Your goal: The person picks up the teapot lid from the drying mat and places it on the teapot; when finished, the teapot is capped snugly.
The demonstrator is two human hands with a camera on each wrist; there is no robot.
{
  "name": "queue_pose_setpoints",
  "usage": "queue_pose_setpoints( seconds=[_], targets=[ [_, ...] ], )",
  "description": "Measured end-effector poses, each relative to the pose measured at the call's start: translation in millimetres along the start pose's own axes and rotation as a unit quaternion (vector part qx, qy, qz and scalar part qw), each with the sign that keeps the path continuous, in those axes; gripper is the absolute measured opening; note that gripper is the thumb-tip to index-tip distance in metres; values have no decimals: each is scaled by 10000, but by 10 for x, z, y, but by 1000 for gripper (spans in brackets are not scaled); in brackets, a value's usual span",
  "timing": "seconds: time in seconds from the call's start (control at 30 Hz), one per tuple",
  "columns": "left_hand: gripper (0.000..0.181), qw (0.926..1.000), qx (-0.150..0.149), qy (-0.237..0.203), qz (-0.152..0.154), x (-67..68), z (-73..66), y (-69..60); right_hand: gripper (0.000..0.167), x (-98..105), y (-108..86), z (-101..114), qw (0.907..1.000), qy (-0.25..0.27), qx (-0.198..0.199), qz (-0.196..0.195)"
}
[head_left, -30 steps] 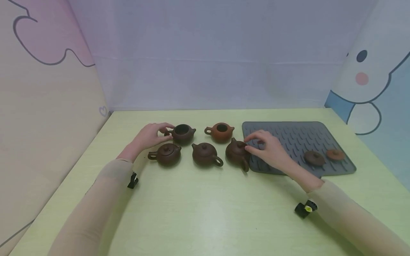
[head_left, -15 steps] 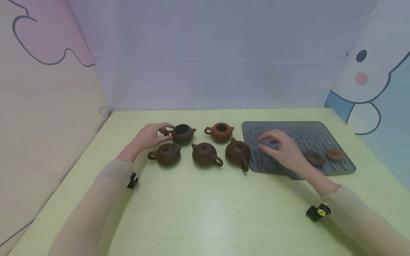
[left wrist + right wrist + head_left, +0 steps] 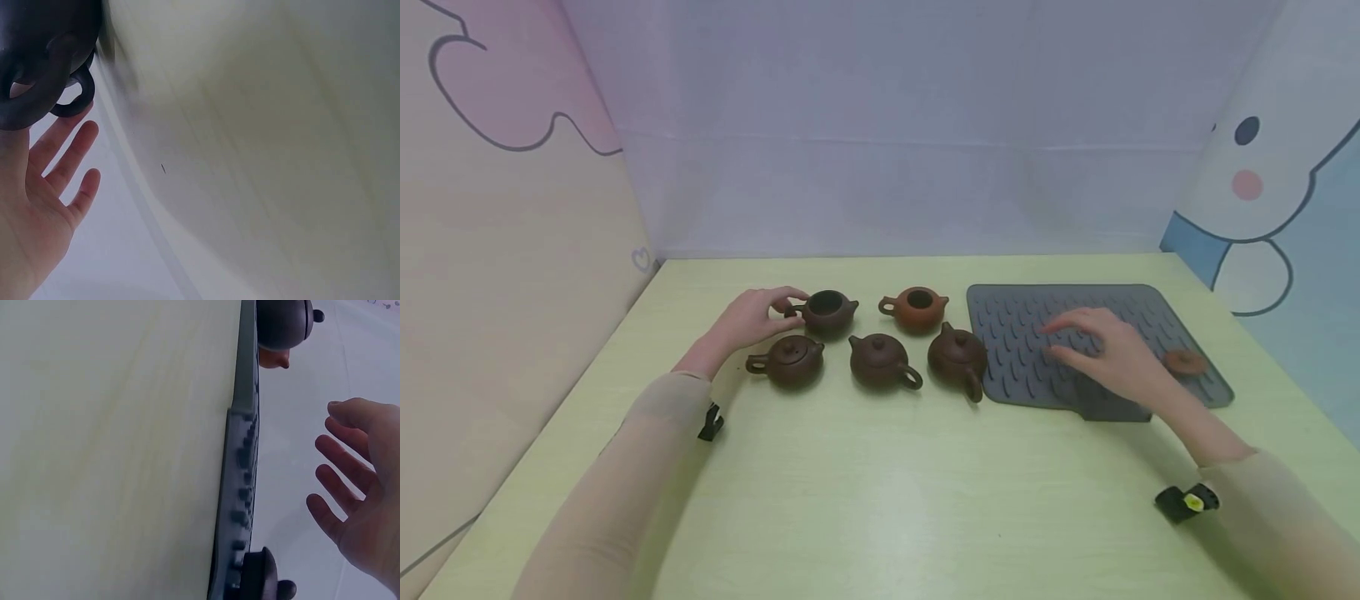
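nearest, two pale sleeves [image 3: 617, 475] reach in over the table [image 3: 850, 500], a small black camera at each wrist. next comes the front row of three lidded brown teapots: the left one [image 3: 796, 363] has its handle to the left, the middle one [image 3: 877, 364] turns its handle right and nearer, and the right one [image 3: 957, 358] stands at the left edge of the grey mat [image 3: 1015, 333], handle toward the person. the right hand [image 3: 1112, 354] is above the mat, thumb and fingers bent and wide apart around a bare gap; the right wrist view shows a dark lid [image 3: 256, 575] on the mat, knob outward, and a reddish lid [image 3: 1184, 362] lies near the mat's right edge. farther back, the left hand [image 3: 751, 319] pinches the handle of the open-topped dark teapot [image 3: 827, 315], the other fingers spread. to its right stands the open-topped reddish teapot [image 3: 917, 312], and behind everything hangs a pale lilac cloth [image 3: 895, 167].
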State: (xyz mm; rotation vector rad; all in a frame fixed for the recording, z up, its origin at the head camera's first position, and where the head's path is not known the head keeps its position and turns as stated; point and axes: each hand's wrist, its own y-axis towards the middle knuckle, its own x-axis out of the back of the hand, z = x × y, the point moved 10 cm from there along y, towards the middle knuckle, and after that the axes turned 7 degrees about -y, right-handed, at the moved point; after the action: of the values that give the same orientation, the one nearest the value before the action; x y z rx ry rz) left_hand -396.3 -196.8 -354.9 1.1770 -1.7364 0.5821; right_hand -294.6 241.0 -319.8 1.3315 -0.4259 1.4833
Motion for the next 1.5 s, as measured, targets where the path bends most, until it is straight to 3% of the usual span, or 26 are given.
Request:
queue_pose_setpoints(
  seconds=[0.23,0.63,1.0,1.5],
  targets=[
    [46,10000,38,-10,6,8,-7,-14,35,134,-126,-246,9999,-96,-100,97],
    [47,9999,70,-68,22,4,-5,-7,35,333,-300,-595,9988,-449,-86,-183],
    [47,9998,105,-177,42,-16,35,4,34,406,-420,-771,9973,-722,-101,-125],
    [46,9996,129,-257,47,-9,35,-3,32,391,-462,-756,9937,-955,587,-35]
  ],
)
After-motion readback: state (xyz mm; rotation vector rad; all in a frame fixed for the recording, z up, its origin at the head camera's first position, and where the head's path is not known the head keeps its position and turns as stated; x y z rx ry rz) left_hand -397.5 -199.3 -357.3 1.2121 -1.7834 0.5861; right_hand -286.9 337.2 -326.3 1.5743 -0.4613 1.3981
